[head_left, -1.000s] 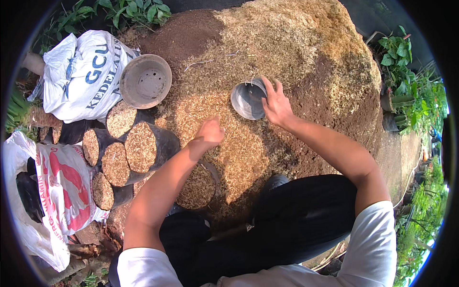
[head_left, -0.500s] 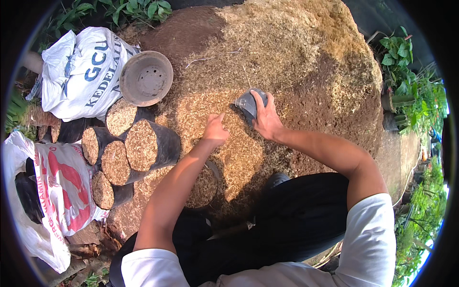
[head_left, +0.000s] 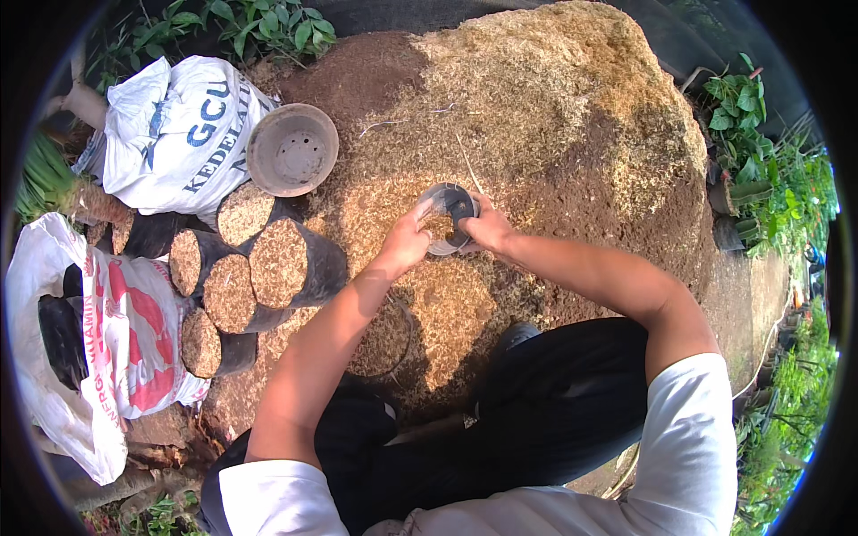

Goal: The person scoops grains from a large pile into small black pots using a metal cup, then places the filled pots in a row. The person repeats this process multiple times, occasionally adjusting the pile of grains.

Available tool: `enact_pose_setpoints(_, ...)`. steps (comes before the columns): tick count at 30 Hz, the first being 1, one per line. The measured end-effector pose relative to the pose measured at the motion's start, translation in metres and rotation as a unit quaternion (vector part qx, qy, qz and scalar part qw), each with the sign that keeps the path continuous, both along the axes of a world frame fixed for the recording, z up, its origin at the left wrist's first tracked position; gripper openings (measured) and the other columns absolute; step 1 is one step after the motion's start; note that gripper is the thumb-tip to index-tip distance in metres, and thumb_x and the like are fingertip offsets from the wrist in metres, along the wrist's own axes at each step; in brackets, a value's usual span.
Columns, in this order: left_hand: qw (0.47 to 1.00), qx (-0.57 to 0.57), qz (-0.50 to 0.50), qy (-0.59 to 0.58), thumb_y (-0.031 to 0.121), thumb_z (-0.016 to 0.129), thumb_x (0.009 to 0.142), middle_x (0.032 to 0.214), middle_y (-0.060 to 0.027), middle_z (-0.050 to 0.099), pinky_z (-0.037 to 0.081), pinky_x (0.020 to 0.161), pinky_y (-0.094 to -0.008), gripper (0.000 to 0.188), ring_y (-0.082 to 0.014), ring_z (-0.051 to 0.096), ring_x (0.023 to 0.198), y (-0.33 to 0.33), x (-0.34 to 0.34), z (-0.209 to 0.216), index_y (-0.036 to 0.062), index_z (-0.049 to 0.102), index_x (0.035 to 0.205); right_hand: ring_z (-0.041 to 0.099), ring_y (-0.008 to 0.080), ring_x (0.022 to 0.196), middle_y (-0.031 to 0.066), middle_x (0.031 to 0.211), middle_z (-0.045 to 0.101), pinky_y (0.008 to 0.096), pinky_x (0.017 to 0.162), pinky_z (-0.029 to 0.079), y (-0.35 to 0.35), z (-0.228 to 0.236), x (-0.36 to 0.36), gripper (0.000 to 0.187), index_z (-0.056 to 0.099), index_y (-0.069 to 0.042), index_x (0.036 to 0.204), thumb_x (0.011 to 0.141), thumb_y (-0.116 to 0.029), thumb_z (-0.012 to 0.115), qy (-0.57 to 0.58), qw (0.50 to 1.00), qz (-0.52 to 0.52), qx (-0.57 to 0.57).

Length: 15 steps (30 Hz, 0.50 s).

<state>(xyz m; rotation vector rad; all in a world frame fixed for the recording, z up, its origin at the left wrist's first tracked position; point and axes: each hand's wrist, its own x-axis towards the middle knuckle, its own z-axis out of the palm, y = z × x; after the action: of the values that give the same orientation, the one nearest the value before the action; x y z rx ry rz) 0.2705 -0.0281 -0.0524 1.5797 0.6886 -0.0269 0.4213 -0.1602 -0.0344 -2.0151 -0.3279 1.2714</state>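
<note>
Above the pale chaff-like growing mix [head_left: 456, 299], a small black plastic grow bag [head_left: 462, 209] is held with its round mouth facing up. My left hand [head_left: 409, 238] grips the left side of its rim, fingers closed. On the opposite side my right hand [head_left: 489, 226] pinches the rim. Sunlight falls into the bag; some pale material shows inside, though I cannot tell how much. A filled round bag [head_left: 380, 344] stands near my left knee, partly in the shade of my arm.
Several filled black grow bags [head_left: 279, 263] lean together at the left. Behind them are a grey pot with drainage holes [head_left: 292, 150] and a white sack [head_left: 179, 134]. A red-and-white sack [head_left: 134, 335] holds black bags. A large heap [head_left: 554, 98] rises ahead; plants [head_left: 742, 116] border the right.
The grow bag, flat and folded in my right hand before, is now spread open at its mouth. My left hand has moved right and taken hold of its rim.
</note>
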Motion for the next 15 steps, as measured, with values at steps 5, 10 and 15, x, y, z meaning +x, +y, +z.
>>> enact_pose_setpoints(5, 0.996, 0.074, -0.019, -0.047, -0.008, 0.047, 0.099, 0.139, -0.0164, 0.070, 0.053, 0.106, -0.0326, 0.051, -0.0236, 0.068, 0.128, 0.031, -0.015, 0.029, 0.0083, 0.062, 0.145, 0.075, 0.0287, 0.109, 0.0190, 0.139, 0.062, 0.0350, 0.083, 0.071, -0.009, 0.006, 0.019, 0.072, 0.024, -0.013, 0.165, 0.099, -0.005, 0.052, 0.027, 0.998, -0.025, 0.050)
enact_pose_setpoints(10, 0.988, 0.151, -0.039, -0.015, -0.002, 0.051, 0.102, 0.136, -0.0125, 0.072, 0.054, 0.107, -0.0348, 0.041, -0.0244, 0.072, 0.121, 0.052, -0.029, 0.055, 0.0056, 0.065, 0.140, 0.069, 0.0283, 0.119, 0.0157, 0.144, 0.059, 0.0476, 0.098, 0.065, -0.011, 0.019, 0.035, 0.073, 0.031, -0.021, 0.164, 0.095, -0.003, 0.047, 0.020, 0.992, -0.044, 0.113)
enact_pose_setpoints(15, 0.948, 0.248, -0.177, 0.097, 0.012, 0.065, 0.103, 0.130, -0.0148, 0.074, 0.054, 0.105, -0.0405, 0.033, -0.0269, 0.072, 0.119, 0.074, -0.053, 0.092, 0.0085, 0.068, 0.135, 0.070, 0.0268, 0.114, 0.0165, 0.146, 0.057, 0.0448, 0.100, 0.063, -0.005, 0.038, 0.043, 0.076, 0.031, -0.020, 0.164, 0.092, -0.004, 0.049, 0.035, 0.992, 0.019, 0.119)
